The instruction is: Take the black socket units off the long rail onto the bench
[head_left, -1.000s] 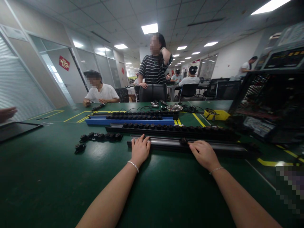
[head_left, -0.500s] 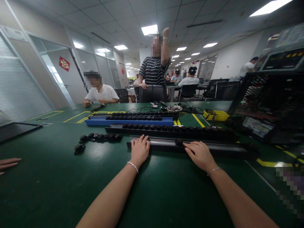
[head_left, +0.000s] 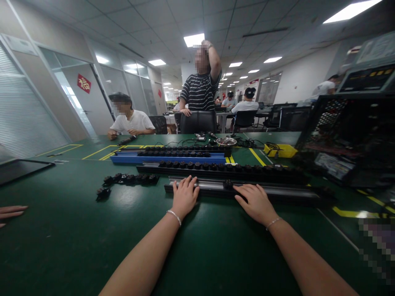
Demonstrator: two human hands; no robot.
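Observation:
A long black rail (head_left: pixel 286 192) with a shiny metal channel lies across the green table in front of me. My left hand (head_left: pixel 185 195) rests on its left part, fingers spread over the channel. A small black module (head_left: pixel 228 184) sits in the channel, right of my left hand. My right hand (head_left: pixel 256 201) lies over the rail with its fingers stretched out, the index fingertip at the module's right side. Neither hand grips anything.
Behind lie a black rail with a row of modules (head_left: pixel 197 166) and a blue rail (head_left: pixel 173 158). Loose black modules (head_left: pixel 132 178) lie left. A metal dish (head_left: pixel 226 141), a yellow bin (head_left: pixel 280 150) and an open electronics case (head_left: pixel 348 135) stand beyond. Another person's fingers (head_left: pixel 12 210) show at left.
The black module has slid a little left along the channel, with my right hand following it. My left hand has shifted slightly right. The standing person's raised arm has come down to the head.

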